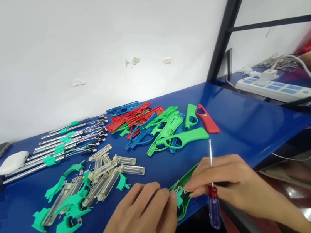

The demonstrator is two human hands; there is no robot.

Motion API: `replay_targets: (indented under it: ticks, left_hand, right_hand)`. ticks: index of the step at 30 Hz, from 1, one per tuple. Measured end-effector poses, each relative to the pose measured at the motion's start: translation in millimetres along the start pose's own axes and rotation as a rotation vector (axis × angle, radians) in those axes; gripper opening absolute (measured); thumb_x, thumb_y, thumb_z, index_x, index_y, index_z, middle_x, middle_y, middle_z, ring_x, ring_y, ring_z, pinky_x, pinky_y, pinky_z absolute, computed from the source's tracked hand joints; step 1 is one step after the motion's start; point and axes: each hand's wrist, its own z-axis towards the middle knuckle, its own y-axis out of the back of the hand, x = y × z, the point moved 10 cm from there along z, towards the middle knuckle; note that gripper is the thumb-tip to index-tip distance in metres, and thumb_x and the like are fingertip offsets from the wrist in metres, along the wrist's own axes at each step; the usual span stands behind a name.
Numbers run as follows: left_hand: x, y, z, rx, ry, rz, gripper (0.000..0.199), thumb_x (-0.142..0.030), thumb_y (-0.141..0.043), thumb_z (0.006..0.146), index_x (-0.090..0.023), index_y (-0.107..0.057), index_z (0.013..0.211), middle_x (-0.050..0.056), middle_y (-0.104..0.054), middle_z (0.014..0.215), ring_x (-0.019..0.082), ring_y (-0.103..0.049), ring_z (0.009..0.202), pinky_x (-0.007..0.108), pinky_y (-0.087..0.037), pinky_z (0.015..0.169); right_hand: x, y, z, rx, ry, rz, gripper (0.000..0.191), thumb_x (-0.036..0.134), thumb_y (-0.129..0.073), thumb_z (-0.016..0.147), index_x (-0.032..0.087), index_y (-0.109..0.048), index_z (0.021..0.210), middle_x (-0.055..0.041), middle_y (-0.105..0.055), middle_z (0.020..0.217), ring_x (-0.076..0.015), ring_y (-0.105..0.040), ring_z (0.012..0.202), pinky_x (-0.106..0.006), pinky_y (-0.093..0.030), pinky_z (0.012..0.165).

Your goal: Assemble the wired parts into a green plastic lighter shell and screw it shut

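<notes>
Right fingers (196, 183) clasp a purple-handled screwdriver (214, 212) beside white wires (179, 189); I see left fingers (165, 200) gripping a green plastic shell (187, 178).

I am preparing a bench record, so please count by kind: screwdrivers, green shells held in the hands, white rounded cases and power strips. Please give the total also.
Screwdriver: 1
Held green shell: 1
White rounded case: 1
Power strip: 1
Total: 4
</notes>
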Motion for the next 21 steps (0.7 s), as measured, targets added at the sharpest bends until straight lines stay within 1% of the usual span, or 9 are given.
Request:
replay_targets:
  ticks: [2, 4, 8, 11, 13, 18, 21]
  left_hand:
    - [0.7, 2.3, -2.6, -0.040, 0.007, 0.011, 0.056, -0.020, -0.024, 0.120, -0.022, -0.077, 0.103, -0.006, -0.080, 0.091, 0.013, -0.073, 0.091, 0.027, -0.052, 0.088]
    - [2.1, 0.9, -5.9, -0.040, 0.015, 0.010, 0.053, -0.021, -0.026, 0.119, -0.022, -0.077, 0.107, -0.005, -0.080, 0.096, 0.013, -0.072, 0.096, 0.025, -0.053, 0.092]
    - [1.4, -7.2, -12.6, 0.048, 0.004, -0.005, 0.040, -0.021, -0.037, 0.117, -0.022, -0.077, 0.116, -0.002, -0.079, 0.105, 0.015, -0.070, 0.105, 0.025, -0.055, 0.101]
    - [0.4, -8.3, -16.7, 0.074, 0.011, 0.001, 0.030, -0.019, -0.048, 0.112, -0.024, -0.076, 0.118, 0.000, -0.078, 0.108, 0.016, -0.070, 0.108, 0.028, -0.057, 0.105]
    - [-0.2, -8.5, -19.1, 0.084, 0.012, 0.002, 0.027, -0.018, -0.052, 0.110, -0.025, -0.076, 0.119, 0.000, -0.078, 0.111, 0.017, -0.071, 0.109, 0.029, -0.058, 0.106]
    - [-2.1, -9.0, -21.5, 0.096, -0.013, 0.006, 0.027, -0.017, -0.056, 0.107, -0.025, -0.075, 0.123, 0.001, -0.078, 0.113, 0.017, -0.071, 0.111, 0.029, -0.058, 0.106]
    - [-1.2, -8.4, -18.7, 0.101, 0.000, 0.018, 0.024, -0.017, -0.055, 0.108, -0.024, -0.076, 0.118, -0.001, -0.079, 0.108, 0.016, -0.072, 0.105, 0.027, -0.059, 0.100]
  right_hand:
    - [1.2, -0.6, 0.3, 0.008, 0.008, -0.010, 0.033, -0.001, -0.071, 0.096, 0.024, -0.086, 0.111, 0.0013, -0.085, 0.098, -0.0120, -0.077, 0.084, -0.021, -0.060, 0.078]
    - [3.2, -0.9, 0.6, 0.018, 0.026, -0.035, 0.038, -0.004, -0.066, 0.096, 0.023, -0.085, 0.113, 0.0011, -0.085, 0.099, -0.0122, -0.078, 0.086, -0.022, -0.061, 0.078]
    - [10.7, -0.8, -0.1, 0.039, 0.107, -0.106, 0.047, -0.010, -0.056, 0.095, 0.023, -0.082, 0.117, 0.0009, -0.086, 0.102, -0.0120, -0.080, 0.088, -0.024, -0.061, 0.082]
    - [14.5, -2.8, -1.1, 0.075, 0.157, -0.156, 0.051, -0.010, -0.053, 0.095, 0.023, -0.079, 0.123, 0.0000, -0.086, 0.106, -0.0134, -0.081, 0.092, -0.027, -0.062, 0.085]
    - [15.5, -3.5, -1.2, 0.088, 0.175, -0.176, 0.052, -0.011, -0.051, 0.095, 0.023, -0.078, 0.123, -0.0005, -0.086, 0.107, -0.0136, -0.081, 0.094, -0.027, -0.062, 0.087]
    - [15.6, -3.1, -0.6, 0.081, 0.181, -0.174, 0.052, -0.012, -0.051, 0.094, 0.022, -0.078, 0.123, -0.0010, -0.085, 0.109, -0.0134, -0.081, 0.097, -0.027, -0.062, 0.088]
    - [17.3, -4.0, -1.0, 0.083, 0.192, -0.180, 0.050, -0.012, -0.050, 0.095, 0.019, -0.078, 0.123, -0.0028, -0.085, 0.111, -0.0138, -0.080, 0.101, -0.027, -0.062, 0.091]
